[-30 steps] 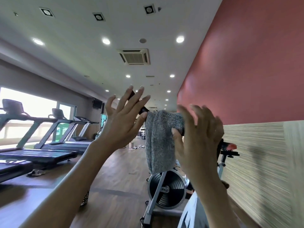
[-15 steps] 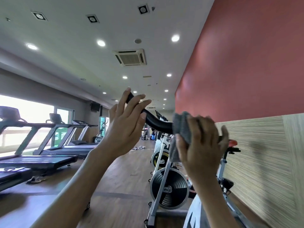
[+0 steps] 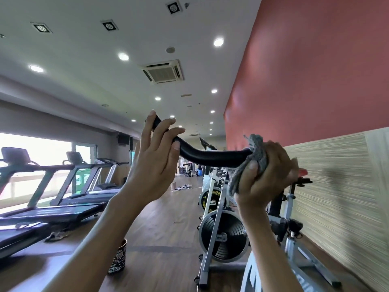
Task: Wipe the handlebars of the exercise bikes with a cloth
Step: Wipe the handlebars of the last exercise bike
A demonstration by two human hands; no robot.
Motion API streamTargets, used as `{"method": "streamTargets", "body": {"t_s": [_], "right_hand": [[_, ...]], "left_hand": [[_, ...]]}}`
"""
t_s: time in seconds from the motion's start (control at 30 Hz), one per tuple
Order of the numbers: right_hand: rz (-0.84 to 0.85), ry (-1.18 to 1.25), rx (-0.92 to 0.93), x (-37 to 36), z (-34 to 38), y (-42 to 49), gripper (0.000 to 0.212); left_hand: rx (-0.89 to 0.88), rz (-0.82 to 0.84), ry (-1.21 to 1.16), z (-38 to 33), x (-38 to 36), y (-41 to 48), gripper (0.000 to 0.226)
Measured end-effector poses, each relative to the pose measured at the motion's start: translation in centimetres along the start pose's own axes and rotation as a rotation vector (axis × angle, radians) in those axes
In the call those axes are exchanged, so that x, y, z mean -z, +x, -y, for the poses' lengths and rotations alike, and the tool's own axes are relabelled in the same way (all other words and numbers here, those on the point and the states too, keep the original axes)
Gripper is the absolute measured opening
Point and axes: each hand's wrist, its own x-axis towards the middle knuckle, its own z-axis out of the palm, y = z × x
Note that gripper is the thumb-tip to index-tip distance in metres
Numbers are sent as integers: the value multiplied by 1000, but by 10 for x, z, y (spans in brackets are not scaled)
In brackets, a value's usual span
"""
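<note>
A person's right hand [image 3: 263, 186] clenches a grey cloth [image 3: 257, 157] around the right end of a black handlebar [image 3: 210, 158], fingers curled tight so the fabric wraps the bar for wiping, while the left hand [image 3: 153, 163] lays spread, nearly straight fingers against the upturned left end, apparently steadying it

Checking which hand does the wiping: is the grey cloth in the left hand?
No, the right hand grips the grey cloth around the handlebar, while the left hand touches the bar's far end bare.
</note>
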Motion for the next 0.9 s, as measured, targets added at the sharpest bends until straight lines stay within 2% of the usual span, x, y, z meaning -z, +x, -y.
{"method": "streamTargets", "body": {"t_s": [0.03,0.07,0.13,0.17,0.2,0.23,0.33,0.37,0.4,0.43,0.5,0.53,0.57,0.67,0.7,0.73,0.77,0.83,0.87,0.9], "right_hand": [[-20,13,-35,-3,10,-1,39],[-9,-7,22,-5,19,-5,38],[69,-40,260,-5,20,-11,36],[105,-32,312,-3,14,-9,35],[131,-9,288,1,9,-7,33],[146,30,196,4,6,-5,32],[133,216,-242,10,8,4,28],[130,259,-320,12,11,7,29],[132,257,-314,13,12,7,30],[147,219,-217,14,9,4,32],[210,177,91,13,-5,-3,38],[217,189,144,11,-15,-5,40],[216,245,61,9,-22,-7,42],[175,696,-687,6,-34,-7,48],[185,764,-819,9,-32,-4,50],[215,755,-799,12,-29,-3,49],[238,698,-657,15,-27,-3,46],[261,576,-233,17,-26,-10,43],[252,568,-162,13,-31,-11,43],[248,624,-247,7,-34,-13,43]], "left_hand": [[1,-4,17,-1,1,0,43],[5,-9,38,-2,1,-1,43],[31,-16,78,-6,0,-2,44],[58,-20,90,-10,-1,-3,44],[91,-25,99,-15,-3,-4,45],[124,-31,115,-21,-4,-3,45],[147,-14,249,-39,-11,-5,45],[134,-5,301,-44,-13,-6,46],[125,3,346,-50,-15,-7,47],[117,7,385,-55,-16,-8,47],[83,43,429,-68,-19,-8,45],[73,75,426,-75,-22,-7,45],[73,99,414,-81,-25,-5,46],[90,81,401,-88,-33,-2,52],[86,55,392,-88,-35,-2,53],[78,33,380,-88,-37,-2,52],[76,17,368,-88,-38,-2,53],[97,10,344,-90,-40,-1,54],[114,18,327,-91,-40,0,52],[125,32,309,-91,-40,-1,47]]}}
